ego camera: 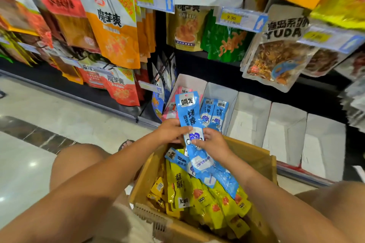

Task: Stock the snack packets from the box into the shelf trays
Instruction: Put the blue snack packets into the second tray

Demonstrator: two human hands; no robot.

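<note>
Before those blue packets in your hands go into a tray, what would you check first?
1. Left hand has its fingers round the blue packets: ok.
2. Right hand grips them lower down: ok.
3. A matching tray is right behind, with stocked packets of the same blue design: ok.
4. That tray has room, as only a few packets stand in it: ok.
5. All the held packets face the same way: cannot tell, since only the front one shows.
6. The box sits under the hands for the next batch: ok.
</note>
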